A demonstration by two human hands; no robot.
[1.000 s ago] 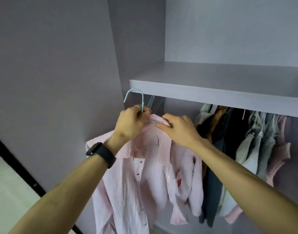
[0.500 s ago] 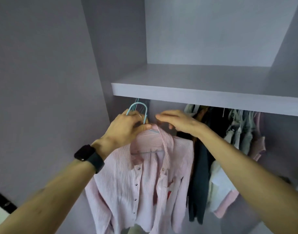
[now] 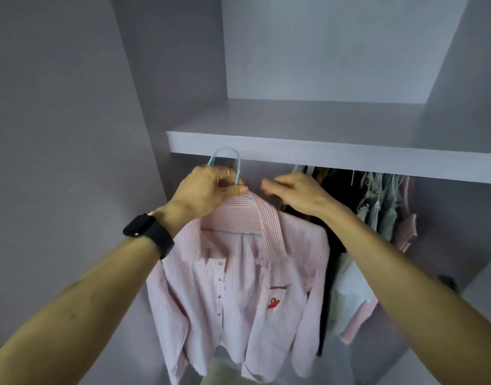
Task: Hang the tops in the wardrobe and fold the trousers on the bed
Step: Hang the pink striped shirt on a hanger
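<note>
Head view: I saw the left hand (image 3: pixel 209 190) wrapped tight around the neck of the blue hanger (image 3: pixel 225 148), just under the shelf (image 3: pixel 336 155). The pink shirt (image 3: pixel 238 279) hung from it. The right hand (image 3: pixel 294 193) was loose beside the collar and held nothing, near the other clothes (image 3: pixel 383 209).

Pink-striped shirt (image 3: pixel 238 279), pale-blue hanger (image 3: pixel 238 162)

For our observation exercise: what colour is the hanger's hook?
Light blue; the hook shows best in the head view.
</note>
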